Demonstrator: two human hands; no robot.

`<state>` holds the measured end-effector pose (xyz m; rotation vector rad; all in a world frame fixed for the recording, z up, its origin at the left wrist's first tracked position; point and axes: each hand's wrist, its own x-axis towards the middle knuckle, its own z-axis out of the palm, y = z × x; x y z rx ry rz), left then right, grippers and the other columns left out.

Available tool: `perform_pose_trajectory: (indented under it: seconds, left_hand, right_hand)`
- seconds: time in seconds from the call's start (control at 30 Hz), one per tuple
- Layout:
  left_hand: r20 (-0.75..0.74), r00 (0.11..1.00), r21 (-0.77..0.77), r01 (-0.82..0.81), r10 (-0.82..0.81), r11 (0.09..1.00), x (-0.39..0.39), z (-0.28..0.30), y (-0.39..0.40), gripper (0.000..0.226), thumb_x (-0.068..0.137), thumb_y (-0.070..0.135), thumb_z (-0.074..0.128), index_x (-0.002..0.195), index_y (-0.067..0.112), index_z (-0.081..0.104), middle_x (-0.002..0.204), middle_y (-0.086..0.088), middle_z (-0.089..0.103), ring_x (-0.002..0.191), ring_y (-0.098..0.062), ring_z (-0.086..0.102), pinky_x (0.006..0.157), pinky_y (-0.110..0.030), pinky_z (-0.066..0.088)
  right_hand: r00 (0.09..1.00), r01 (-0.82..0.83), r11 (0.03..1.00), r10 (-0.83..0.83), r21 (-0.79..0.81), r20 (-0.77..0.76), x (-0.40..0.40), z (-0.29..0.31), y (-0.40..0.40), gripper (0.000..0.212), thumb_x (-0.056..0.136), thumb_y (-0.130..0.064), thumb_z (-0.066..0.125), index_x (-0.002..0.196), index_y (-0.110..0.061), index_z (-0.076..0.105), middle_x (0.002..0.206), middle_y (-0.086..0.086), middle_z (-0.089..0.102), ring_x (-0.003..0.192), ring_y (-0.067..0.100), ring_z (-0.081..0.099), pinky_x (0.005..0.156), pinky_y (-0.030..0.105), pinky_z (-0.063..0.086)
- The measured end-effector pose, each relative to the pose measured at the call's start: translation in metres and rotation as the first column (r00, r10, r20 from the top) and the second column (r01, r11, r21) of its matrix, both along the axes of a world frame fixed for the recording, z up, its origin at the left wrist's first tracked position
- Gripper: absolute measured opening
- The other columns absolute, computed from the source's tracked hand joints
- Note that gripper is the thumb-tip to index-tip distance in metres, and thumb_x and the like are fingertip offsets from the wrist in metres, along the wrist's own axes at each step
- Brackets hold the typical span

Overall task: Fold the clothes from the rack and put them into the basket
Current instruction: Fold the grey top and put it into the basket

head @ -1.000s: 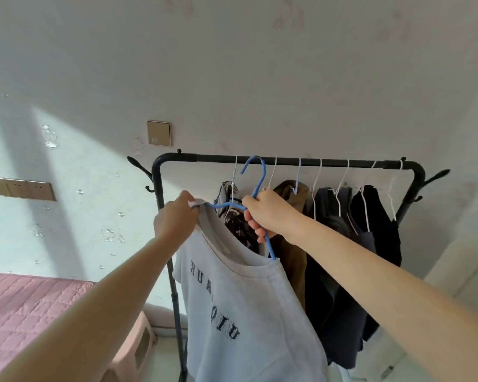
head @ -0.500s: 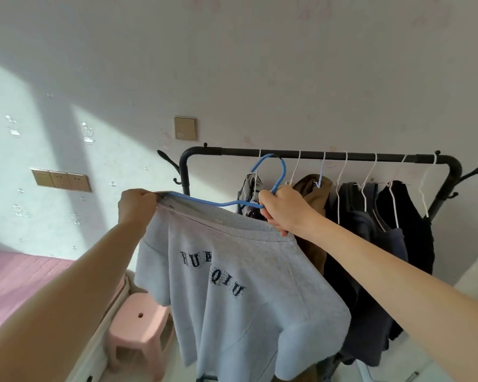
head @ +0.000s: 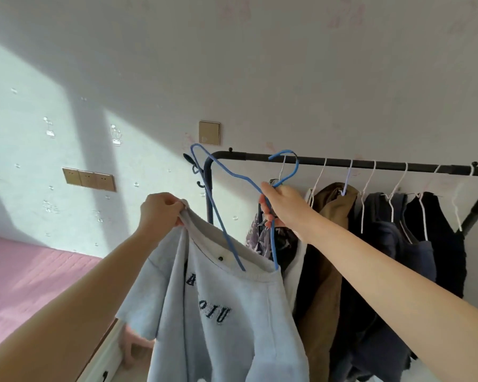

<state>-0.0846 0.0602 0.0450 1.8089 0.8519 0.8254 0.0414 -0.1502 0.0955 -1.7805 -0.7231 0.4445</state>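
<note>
Half a second ago the blue hanger [head: 232,216] lay nearly level inside the grey T-shirt [head: 218,304], stretched between my two hands. Now it stands tilted up: one shoulder of the wire has come out of the neck opening and pokes up to the left of the black rack [head: 342,162], while its lower end is still sunk in the collar. The shirt has dropped lower and hangs bunched instead of spread.

My left hand [head: 160,209] pinches the shirt's collar at its left edge, fingers clamped on the fabric, just left of the rack's corner post. My right hand [head: 280,206] grips the hanger below its hook, fingers curled round the wire, in front of the rack's left end and under its bar.

The shirt is light grey with dark stitched letters across the chest, partly folded out of sight, and a ribbed neckband with a small dark dot inside the back. It hangs below and in front of the rack's left end, apart from the bar. Brown, navy and black garments [head: 392,244] hang on white hangers [head: 369,186] further right along the rack.
</note>
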Motion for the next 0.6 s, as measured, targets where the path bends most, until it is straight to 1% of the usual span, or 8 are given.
perform_pose_trajectory:
  seconds: [0.07, 0.13, 0.2, 0.3, 0.37, 0.47, 0.53, 0.6]
  left_hand:
    - [-0.029, 1.000, 0.047, 0.000, 0.002, 0.999, -0.002, -0.001, -0.002, 0.018, 0.090, 0.003, 0.058, 0.075, 0.007, 0.067, 0.064, -0.007, 0.066, 0.046, -0.012, 0.061, 0.045, -0.015, 0.051]
    - [-0.073, 0.997, 0.099, 0.007, 0.000, 0.995, -0.004, -0.003, -0.002, 0.018, 0.088, 0.004, 0.058, 0.073, 0.010, 0.067, 0.062, -0.005, 0.066, 0.048, -0.014, 0.061, 0.054, -0.024, 0.056]
    - [-0.106, 0.994, 0.149, 0.016, 0.000, 0.989, -0.006, -0.005, 0.001, 0.019, 0.086, 0.005, 0.057, 0.072, 0.012, 0.067, 0.061, -0.003, 0.066, 0.051, -0.017, 0.061, 0.061, -0.031, 0.057]
    - [-0.155, 0.988, 0.195, 0.028, 0.002, 0.980, -0.007, -0.009, 0.006, 0.022, 0.084, 0.005, 0.056, 0.068, 0.016, 0.066, 0.060, 0.000, 0.065, 0.057, -0.019, 0.062, 0.060, -0.029, 0.052]
    - [-0.169, 0.985, 0.199, 0.008, 0.026, 0.980, -0.006, -0.011, 0.013, 0.022, 0.083, 0.006, 0.056, 0.066, 0.018, 0.065, 0.059, 0.002, 0.064, 0.058, -0.020, 0.062, 0.058, -0.028, 0.050]
    - [-0.167, 0.984, 0.177, -0.033, 0.063, 0.984, -0.004, -0.013, 0.023, 0.022, 0.082, 0.007, 0.057, 0.066, 0.018, 0.066, 0.057, 0.003, 0.062, 0.060, -0.020, 0.061, 0.058, -0.027, 0.047]
    - [-0.162, 0.983, 0.173, -0.053, 0.081, 0.984, 0.000, -0.012, 0.028, 0.020, 0.082, 0.008, 0.057, 0.069, 0.017, 0.067, 0.059, 0.002, 0.063, 0.062, -0.020, 0.062, 0.059, -0.027, 0.046]
    - [-0.164, 0.982, 0.175, -0.064, 0.093, 0.983, 0.004, -0.011, 0.031, 0.019, 0.083, 0.009, 0.057, 0.070, 0.017, 0.068, 0.060, 0.002, 0.064, 0.065, -0.021, 0.063, 0.061, -0.029, 0.047]
  right_hand:
    - [1.000, 0.016, 1.000, -0.016, 0.003, -0.001, 0.002, 0.004, 0.011, 0.032, 0.100, -0.034, 0.040, 0.080, -0.011, 0.052, 0.062, 0.002, 0.048, 0.052, 0.015, 0.046, 0.065, 0.037, 0.051]
    - [0.999, 0.046, 0.999, -0.046, 0.014, 0.000, 0.004, 0.007, 0.021, 0.032, 0.100, -0.032, 0.039, 0.080, -0.011, 0.051, 0.062, 0.004, 0.048, 0.053, 0.016, 0.047, 0.063, 0.035, 0.052]
    - [0.995, 0.097, 0.994, -0.097, 0.050, -0.008, 0.008, 0.010, 0.031, 0.033, 0.101, -0.031, 0.038, 0.080, -0.010, 0.051, 0.060, 0.003, 0.048, 0.050, 0.016, 0.047, 0.058, 0.033, 0.051]
    - [0.984, 0.173, 0.980, -0.176, 0.099, 0.016, 0.017, 0.017, 0.038, 0.033, 0.101, -0.032, 0.039, 0.079, -0.009, 0.049, 0.057, 0.002, 0.045, 0.043, 0.014, 0.043, 0.049, 0.029, 0.046]
    - [0.980, 0.176, 0.980, -0.184, 0.093, 0.081, 0.025, 0.023, 0.043, 0.032, 0.100, -0.028, 0.039, 0.076, -0.009, 0.048, 0.056, 0.003, 0.043, 0.038, 0.014, 0.040, 0.043, 0.026, 0.042]
    - [0.971, 0.143, 0.990, -0.143, 0.011, 0.192, 0.031, 0.028, 0.044, 0.035, 0.100, -0.027, 0.039, 0.073, -0.008, 0.049, 0.055, 0.002, 0.045, 0.034, 0.013, 0.039, 0.040, 0.025, 0.041]
    - [0.984, 0.108, 0.990, -0.093, -0.093, 0.152, 0.036, 0.026, 0.046, 0.035, 0.101, -0.028, 0.040, 0.074, -0.007, 0.050, 0.054, 0.002, 0.044, 0.036, 0.014, 0.039, 0.040, 0.025, 0.040]
    - [0.997, 0.071, 0.978, -0.061, -0.194, 0.055, 0.041, 0.022, 0.048, 0.035, 0.101, -0.028, 0.040, 0.077, -0.005, 0.052, 0.056, 0.004, 0.043, 0.039, 0.014, 0.038, 0.040, 0.023, 0.039]
